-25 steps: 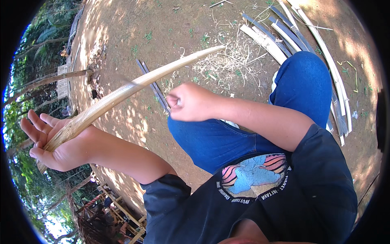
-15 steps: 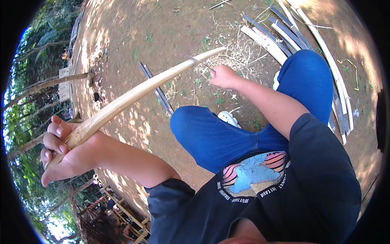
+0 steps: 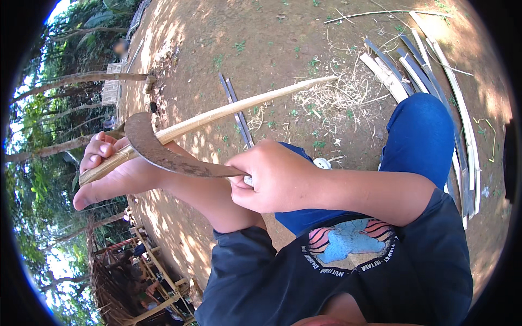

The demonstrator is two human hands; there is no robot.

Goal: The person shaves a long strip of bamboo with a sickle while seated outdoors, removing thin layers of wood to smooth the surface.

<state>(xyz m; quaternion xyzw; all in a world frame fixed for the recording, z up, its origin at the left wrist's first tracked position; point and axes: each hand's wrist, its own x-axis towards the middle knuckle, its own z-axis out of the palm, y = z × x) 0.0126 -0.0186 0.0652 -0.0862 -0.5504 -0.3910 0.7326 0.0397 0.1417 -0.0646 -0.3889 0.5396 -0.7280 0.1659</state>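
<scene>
My left hand [image 3: 129, 179], at the left, grips the thick end of a long pale wooden stick [image 3: 234, 111], its fingers curled along the far side and its thumb below. The stick slants up and rightward, thinning to a tapered tip above the ground. My right hand [image 3: 274, 176] is closed round the light handle of a sickle [image 3: 174, 162], whose handle is mostly hidden in the fist. The brown, rusty-looking curved blade crosses the stick's thick end just beside my left fingers. Whether its edge touches the wood I cannot tell.
Pale shavings [image 3: 353, 89] lie on the dirt ground beyond my knees. Long split strips [image 3: 389, 76], some dark-backed, spread at the right. Two dark strips [image 3: 237, 111] lie beneath the stick. Wooden poles [image 3: 81, 80] and a bamboo structure [image 3: 157, 266] stand at the left.
My right hand has brought the sickle from near the stick's tip back leftward to its thick end. My left hand still holds the stick, now slightly higher and further right in view.
</scene>
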